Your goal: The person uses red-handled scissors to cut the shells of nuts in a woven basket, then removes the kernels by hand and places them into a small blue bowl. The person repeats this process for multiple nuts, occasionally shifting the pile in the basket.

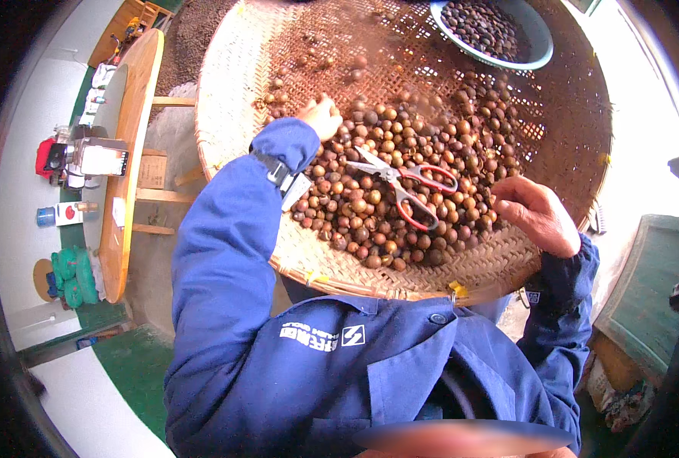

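Observation:
A large round woven bamboo tray point(293, 257) lies before me, with a heap of round brown nuts or dried fruits point(368, 200) in it. Scissors with red-rimmed handles point(393, 174) rest on the heap, blades apart and pointing up-left. My left hand point(322, 117) is over the heap's left edge, fingers bent; whether something is between them cannot be made out. My right hand point(537, 214) is at the heap's right edge, its fingers curled near the nuts, fingertips partly hidden. Near the tray's top right stands a pale blue basin point(528, 60) full of dark seeds or nuts point(479, 28).
To the left stands a wooden table point(136, 166) bearing a phone point(104, 159), green bundled material point(75, 277) and other items. A cardboard box point(153, 170) is beneath it. A pile of small brown pieces point(187, 43) lies beyond the tray. A green panel point(643, 292) is at right.

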Tool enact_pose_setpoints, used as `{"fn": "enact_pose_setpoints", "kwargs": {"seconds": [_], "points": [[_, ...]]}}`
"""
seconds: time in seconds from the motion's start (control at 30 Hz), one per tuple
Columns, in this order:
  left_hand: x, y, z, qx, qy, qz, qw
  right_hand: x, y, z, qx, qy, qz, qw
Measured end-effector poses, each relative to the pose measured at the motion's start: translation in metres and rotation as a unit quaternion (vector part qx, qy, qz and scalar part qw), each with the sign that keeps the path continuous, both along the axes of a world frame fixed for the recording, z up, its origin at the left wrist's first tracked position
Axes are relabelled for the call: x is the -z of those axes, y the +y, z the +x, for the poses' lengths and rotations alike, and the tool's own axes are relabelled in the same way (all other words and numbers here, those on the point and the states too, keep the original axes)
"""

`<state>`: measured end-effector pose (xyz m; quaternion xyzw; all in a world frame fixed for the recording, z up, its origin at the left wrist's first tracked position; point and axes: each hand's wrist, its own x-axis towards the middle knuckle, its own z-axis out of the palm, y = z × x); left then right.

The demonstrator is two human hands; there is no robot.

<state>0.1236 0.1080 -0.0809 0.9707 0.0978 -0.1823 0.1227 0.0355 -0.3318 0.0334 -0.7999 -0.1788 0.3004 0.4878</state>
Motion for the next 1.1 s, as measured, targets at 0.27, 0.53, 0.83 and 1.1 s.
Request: {"fn": "enact_pose_setpoints", "kwargs": {"seconds": [0.27, 0.53, 0.83, 1.1], "points": [[-0.049, -0.02, -0.086, 0.121, 0.041, 0.116, 0.985, 0.01, -0.002, -0.004, -0.043, -0.037, 0.008, 0.998], [-0.084, -0.03, -0.102, 0.155, 0.162, -0.041, 0.974, 0.013, 0.005, -0.006, -0.023, 0.003, -0.034, 0.999], [-0.143, -0.062, -0.135, 0.015, 0.066, -0.383, 0.921, -0.008, 0.01, 0.057, -0.002, -0.02, -0.063, 0.998], [-0.135, -0.063, -0.135, 0.025, 0.045, -0.399, 0.915, 0.069, 0.029, 0.201, 0.408, 0.167, 0.15, 0.885]]}}
